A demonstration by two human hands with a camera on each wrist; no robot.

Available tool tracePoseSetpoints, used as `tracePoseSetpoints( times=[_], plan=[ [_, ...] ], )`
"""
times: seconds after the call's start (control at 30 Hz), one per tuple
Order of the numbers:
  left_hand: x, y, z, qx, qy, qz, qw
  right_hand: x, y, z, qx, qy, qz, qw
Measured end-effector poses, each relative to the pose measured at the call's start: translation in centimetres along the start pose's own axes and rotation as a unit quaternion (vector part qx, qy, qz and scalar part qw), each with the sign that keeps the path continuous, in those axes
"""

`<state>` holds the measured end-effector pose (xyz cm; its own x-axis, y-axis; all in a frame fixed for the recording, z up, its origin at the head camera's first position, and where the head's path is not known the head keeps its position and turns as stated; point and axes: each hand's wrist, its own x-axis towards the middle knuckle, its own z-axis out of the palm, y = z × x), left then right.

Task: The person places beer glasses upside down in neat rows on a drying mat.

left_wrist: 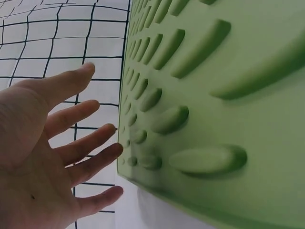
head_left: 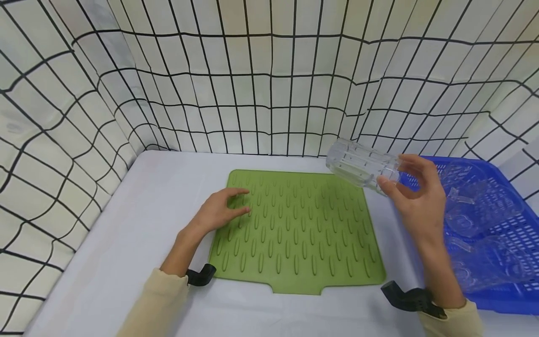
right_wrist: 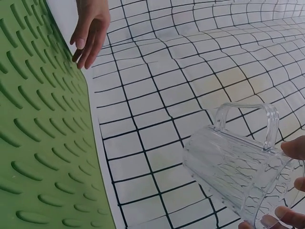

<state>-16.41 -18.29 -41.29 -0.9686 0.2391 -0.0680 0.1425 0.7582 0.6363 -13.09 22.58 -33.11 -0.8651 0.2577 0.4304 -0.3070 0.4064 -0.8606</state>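
Observation:
A clear, ribbed cup (head_left: 362, 164) is held tilted nearly sideways by my right hand (head_left: 421, 201), above the back right corner of the green mat (head_left: 294, 229). Fingers and thumb grip it around one end. In the right wrist view the cup (right_wrist: 228, 167) shows a looped handle (right_wrist: 248, 107) on its upper side. My left hand (head_left: 216, 210) hovers over the mat's left part with fingers spread and nothing in them; the left wrist view shows the same hand (left_wrist: 52, 148) beside the ridged mat (left_wrist: 200, 109).
A blue basket (head_left: 497, 299) with several clear cups (head_left: 484, 262) lying in it stands at the right. White cloth (head_left: 113, 234) covers the table around the mat. Black-lined grid fabric (head_left: 269, 89) rises behind and at the left.

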Motion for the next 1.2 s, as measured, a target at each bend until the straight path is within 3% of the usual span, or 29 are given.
tracePoseSetpoints(
  times=[0.2, 0.57, 0.77, 1.0, 1.2],
  plan=[
    [0.5, 0.8, 0.2, -0.018, 0.04, 0.005, 0.999, -0.2, -0.1, 0.7, 0.022, -0.002, -0.007, 0.9997],
    [1.2, 2.2, 0.9, -0.054, 0.063, 0.037, 0.9959, -0.7, 0.2, 1.8, 0.047, -0.024, -0.029, 0.9982],
    [1.8, 3.1, 1.5, -0.102, 0.069, 0.06, 0.9906, -0.9, 0.4, 2.5, 0.074, -0.029, -0.028, 0.9964],
    [2.3, 4.4, 2.0, -0.163, 0.077, 0.082, 0.9801, -1.1, 0.4, 3.4, 0.158, -0.046, -0.026, 0.986],
    [2.6, 5.5, 2.4, -0.185, 0.077, 0.086, 0.9758, -1.3, 0.2, 4.0, 0.169, -0.05, -0.01, 0.9843]
  ],
)
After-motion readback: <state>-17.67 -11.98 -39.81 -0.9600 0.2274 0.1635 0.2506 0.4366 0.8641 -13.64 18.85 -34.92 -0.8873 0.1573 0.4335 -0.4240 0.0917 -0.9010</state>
